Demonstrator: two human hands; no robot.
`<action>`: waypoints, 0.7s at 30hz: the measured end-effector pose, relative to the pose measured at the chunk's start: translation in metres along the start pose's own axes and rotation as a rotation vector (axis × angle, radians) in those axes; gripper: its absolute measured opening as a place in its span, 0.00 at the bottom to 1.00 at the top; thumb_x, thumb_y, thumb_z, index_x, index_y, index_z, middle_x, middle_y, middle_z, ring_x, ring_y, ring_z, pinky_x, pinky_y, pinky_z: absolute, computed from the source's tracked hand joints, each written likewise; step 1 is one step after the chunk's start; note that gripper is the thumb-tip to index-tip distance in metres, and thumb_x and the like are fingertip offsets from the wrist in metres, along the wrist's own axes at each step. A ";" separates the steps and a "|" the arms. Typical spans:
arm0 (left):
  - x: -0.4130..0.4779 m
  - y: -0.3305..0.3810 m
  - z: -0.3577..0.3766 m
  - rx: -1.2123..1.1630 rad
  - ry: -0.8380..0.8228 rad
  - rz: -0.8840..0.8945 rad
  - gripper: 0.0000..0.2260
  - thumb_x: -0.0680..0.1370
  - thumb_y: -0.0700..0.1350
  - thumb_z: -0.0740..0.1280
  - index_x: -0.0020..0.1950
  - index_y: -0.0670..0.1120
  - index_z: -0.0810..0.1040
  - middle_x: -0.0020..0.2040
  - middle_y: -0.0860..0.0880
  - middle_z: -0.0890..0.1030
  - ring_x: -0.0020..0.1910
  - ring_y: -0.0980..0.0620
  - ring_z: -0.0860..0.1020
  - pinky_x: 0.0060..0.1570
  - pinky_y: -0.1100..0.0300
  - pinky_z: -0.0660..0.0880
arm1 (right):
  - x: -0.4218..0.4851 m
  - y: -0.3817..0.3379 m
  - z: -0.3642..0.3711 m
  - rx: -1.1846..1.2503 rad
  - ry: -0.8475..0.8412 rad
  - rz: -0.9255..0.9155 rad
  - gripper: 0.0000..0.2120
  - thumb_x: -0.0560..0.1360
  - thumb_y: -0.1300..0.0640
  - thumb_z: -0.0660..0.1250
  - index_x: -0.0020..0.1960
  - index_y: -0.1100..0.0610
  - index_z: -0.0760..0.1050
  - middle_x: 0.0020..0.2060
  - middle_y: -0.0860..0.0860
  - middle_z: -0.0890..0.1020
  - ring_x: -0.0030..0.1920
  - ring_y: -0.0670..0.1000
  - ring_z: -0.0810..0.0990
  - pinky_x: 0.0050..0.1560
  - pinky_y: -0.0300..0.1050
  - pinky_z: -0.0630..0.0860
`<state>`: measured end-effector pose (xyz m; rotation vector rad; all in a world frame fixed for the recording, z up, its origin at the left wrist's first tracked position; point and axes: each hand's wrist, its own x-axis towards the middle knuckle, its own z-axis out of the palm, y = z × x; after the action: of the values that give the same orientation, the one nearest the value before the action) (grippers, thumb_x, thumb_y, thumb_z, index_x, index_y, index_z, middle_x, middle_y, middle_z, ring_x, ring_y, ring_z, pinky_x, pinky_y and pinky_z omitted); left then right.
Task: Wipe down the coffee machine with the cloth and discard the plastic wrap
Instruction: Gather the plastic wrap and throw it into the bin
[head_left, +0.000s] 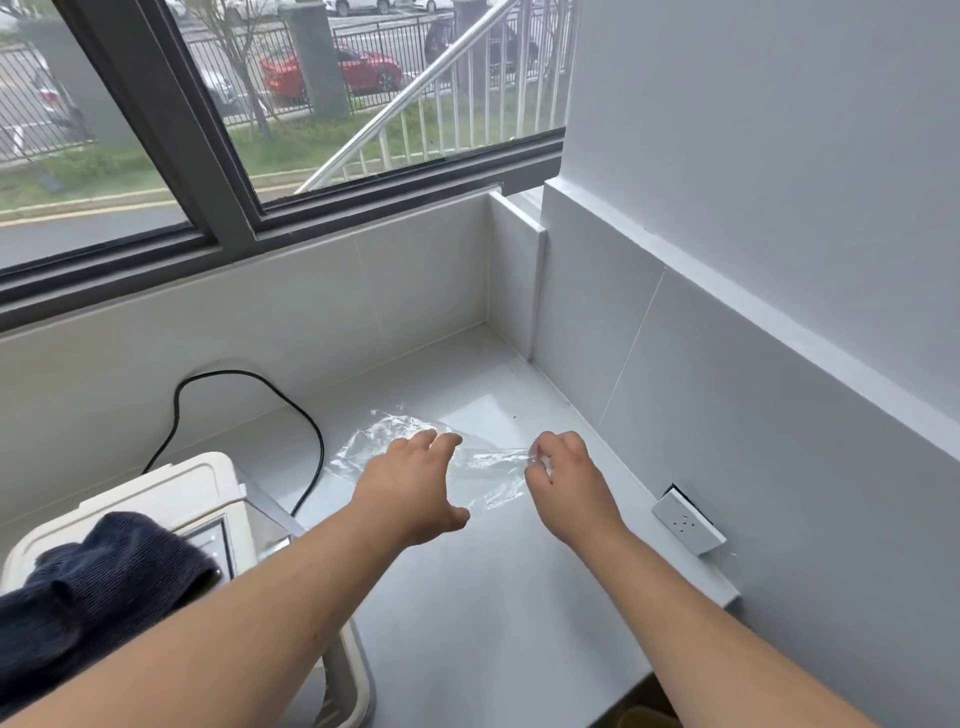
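Right hand curled, fingertips pinched together on the right-hand edge of the clear plastic wrap, lifting that edge slightly. Left hand spread flat with fingers apart, palm down over the middle of the same sheet, thumb out to the right; contact with the film likely but hard to confirm through the transparency. Wrap crumpled and spread across the white worktop, reaching back and left from under both hands toward the rear corner. Black power cord looping along the back splash and running down just left of the wrap. Cream-coloured coffee machine at lower left, partly crossed by the left forearm, with a dark navy cloth draped over its top and front. White wall socket hanging loose and tilted off the right-hand wall, near the right wrist. Dark-framed window above the splash, showing railings, grass and a red car outside.
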<state>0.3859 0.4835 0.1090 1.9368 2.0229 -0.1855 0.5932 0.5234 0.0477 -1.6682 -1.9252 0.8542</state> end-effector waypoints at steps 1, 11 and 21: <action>-0.003 0.002 -0.002 -0.022 0.001 0.000 0.43 0.72 0.62 0.73 0.82 0.58 0.57 0.81 0.53 0.64 0.76 0.46 0.66 0.68 0.47 0.73 | -0.006 -0.006 -0.009 0.082 0.003 0.038 0.04 0.76 0.51 0.57 0.46 0.44 0.70 0.49 0.44 0.73 0.43 0.51 0.79 0.41 0.49 0.77; -0.043 0.027 -0.027 -0.441 0.100 0.101 0.14 0.74 0.58 0.67 0.57 0.58 0.69 0.54 0.54 0.81 0.46 0.48 0.79 0.37 0.55 0.73 | -0.068 -0.062 -0.060 1.131 0.077 0.334 0.10 0.70 0.67 0.59 0.44 0.57 0.76 0.40 0.61 0.81 0.39 0.60 0.79 0.41 0.54 0.80; -0.119 0.057 -0.053 -1.364 -0.036 0.249 0.11 0.70 0.37 0.64 0.49 0.47 0.74 0.44 0.45 0.83 0.39 0.46 0.84 0.46 0.47 0.84 | -0.159 -0.099 -0.061 1.116 -0.016 0.537 0.26 0.73 0.34 0.64 0.63 0.47 0.83 0.60 0.49 0.84 0.54 0.61 0.81 0.56 0.61 0.82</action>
<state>0.4364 0.3916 0.2048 1.1688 1.1862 0.9477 0.5919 0.3694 0.1702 -1.3759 -0.6425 1.7038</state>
